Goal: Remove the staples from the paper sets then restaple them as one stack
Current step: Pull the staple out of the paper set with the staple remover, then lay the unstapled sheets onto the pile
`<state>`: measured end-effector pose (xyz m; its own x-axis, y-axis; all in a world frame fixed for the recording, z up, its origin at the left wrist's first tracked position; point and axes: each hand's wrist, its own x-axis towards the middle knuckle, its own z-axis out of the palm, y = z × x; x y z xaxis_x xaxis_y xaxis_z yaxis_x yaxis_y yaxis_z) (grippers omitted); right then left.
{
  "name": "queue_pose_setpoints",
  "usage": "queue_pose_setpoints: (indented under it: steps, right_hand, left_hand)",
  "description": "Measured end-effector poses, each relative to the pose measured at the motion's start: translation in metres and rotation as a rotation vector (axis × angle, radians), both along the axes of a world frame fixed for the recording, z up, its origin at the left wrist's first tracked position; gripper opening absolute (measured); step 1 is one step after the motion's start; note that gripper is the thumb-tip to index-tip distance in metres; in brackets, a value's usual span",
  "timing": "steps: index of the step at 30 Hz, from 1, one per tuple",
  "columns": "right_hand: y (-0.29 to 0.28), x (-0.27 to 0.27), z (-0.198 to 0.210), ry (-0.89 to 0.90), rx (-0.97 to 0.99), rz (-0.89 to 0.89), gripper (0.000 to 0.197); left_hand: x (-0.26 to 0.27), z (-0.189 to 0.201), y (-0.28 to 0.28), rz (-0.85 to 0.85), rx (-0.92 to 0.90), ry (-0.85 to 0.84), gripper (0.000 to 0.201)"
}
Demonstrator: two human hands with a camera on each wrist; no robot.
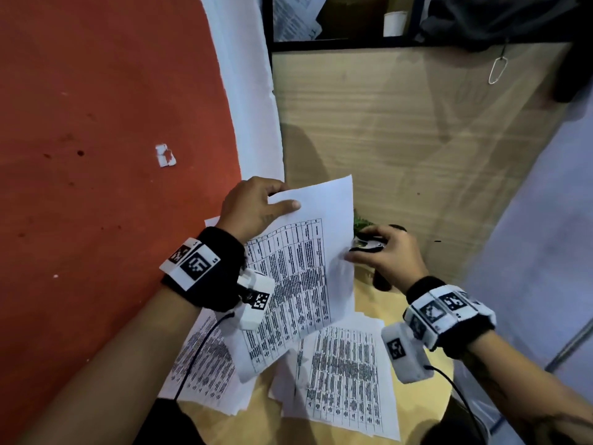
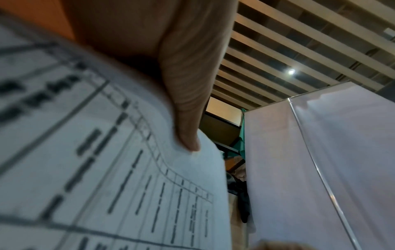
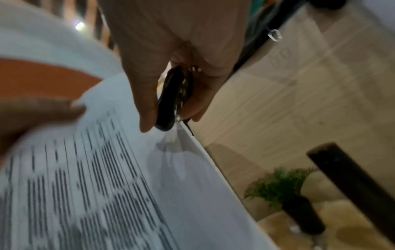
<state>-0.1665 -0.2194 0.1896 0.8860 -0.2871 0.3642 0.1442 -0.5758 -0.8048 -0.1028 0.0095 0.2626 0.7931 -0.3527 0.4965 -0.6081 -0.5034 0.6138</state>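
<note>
**Staple remover at the edge of a lifted paper set**

The red wall (image 1: pixel 96 123) filled the head view from nine to twelve o'clock, with a wood-grain panel (image 1: pixel 401 139) at one o'clock. Only the left wrist view showed the slatted ceiling (image 2: pixel 299 42) and a white partition (image 2: pixel 310 169) at three o'clock.

On the yellowish table (image 1: pixel 369 303), two printed paper sets lay flat: one (image 1: pixel 205 364) at seven o'clock, another (image 1: pixel 346 374) at five o'clock. Above them, the lifted paper set (image 1: pixel 298 268) sat tilted at the centre of the head view, held off the table.

The left hand (image 1: pixel 253 207) pinched that set's upper left corner, thumb on top; the left wrist view showed the thumb (image 2: pixel 188 101) pressing the sheet close up. The right hand (image 1: pixel 385 255) was curled around a black staple remover (image 1: pixel 367 244) at the set's right edge. The right wrist view alone showed the tool (image 3: pixel 173 99) gripped between thumb and fingers, its tip touching the paper's edge, and a small green plant (image 3: pixel 278 186) in a dark pot at five o'clock. Whether a staple sat in its teeth could not be told.

A torn white scrap (image 1: pixel 165 155) stuck to the wall at ten o'clock.
</note>
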Motion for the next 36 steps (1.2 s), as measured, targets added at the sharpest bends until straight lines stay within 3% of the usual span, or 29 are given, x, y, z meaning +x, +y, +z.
queue_pose_setpoints:
  steps: [2,4,7,9,13,17,19,21,23,25,27,29,31,33,36]
  right_hand:
    - [0.001,-0.001,0.008,0.033,0.290,0.144,0.042]
    - [0.004,-0.004,0.016,0.091,0.439,0.274,0.039]
    - [0.006,-0.008,0.023,0.168,0.497,0.445,0.045]
    - [0.007,-0.012,0.027,0.207,0.523,0.531,0.038]
    - [0.011,-0.012,0.027,0.244,0.440,0.581,0.039]
    - [0.006,-0.010,0.030,0.174,0.477,0.540,0.044]
    - [-0.003,-0.012,0.033,0.142,0.484,0.509,0.050]
    - [-0.009,-0.013,0.035,0.113,0.511,0.490,0.049]
    - [-0.010,-0.013,0.036,0.091,0.554,0.495,0.049]
    - [-0.005,-0.011,0.036,0.085,0.598,0.512,0.060]
    - [0.001,-0.009,0.032,0.111,0.626,0.514,0.077]
    - [0.006,-0.007,0.027,0.140,0.638,0.510,0.081]
    - [0.006,-0.006,0.017,0.169,0.645,0.496,0.067]
    - [0.003,-0.004,-0.004,0.204,0.661,0.440,0.036]
    - [0.000,-0.004,-0.064,0.372,0.652,0.304,0.012]
  left_hand:
    - [0.005,-0.002,0.000,-0.003,-0.010,0.007,0.028]
    - [0.008,-0.005,0.000,-0.014,-0.038,0.023,0.038]
    - [0.009,-0.009,0.001,-0.043,-0.110,0.053,0.049]
    - [0.009,-0.011,0.003,-0.055,-0.145,0.067,0.054]
    - [0.010,-0.015,0.001,-0.053,-0.207,0.059,0.055]
    - [0.010,-0.020,0.019,-0.034,-0.227,0.037,0.045]
    - [0.011,-0.023,0.037,0.031,-0.352,0.055,0.030]
    - [0.011,-0.036,0.054,0.008,-0.604,0.196,0.024]
    - [0.006,-0.057,0.064,-0.155,-0.794,0.443,0.048]
    - [0.001,-0.074,0.064,-0.202,-0.758,0.612,0.079]
    - [-0.001,-0.086,0.059,-0.140,-0.665,0.642,0.072]
    - [-0.004,-0.091,0.055,-0.063,-0.628,0.650,0.059]
    - [-0.002,-0.094,0.057,-0.005,-0.613,0.641,0.049]
    - [0.004,-0.095,0.068,0.103,-0.605,0.649,0.040]
    - [0.026,-0.113,0.100,0.218,-0.525,0.639,0.041]
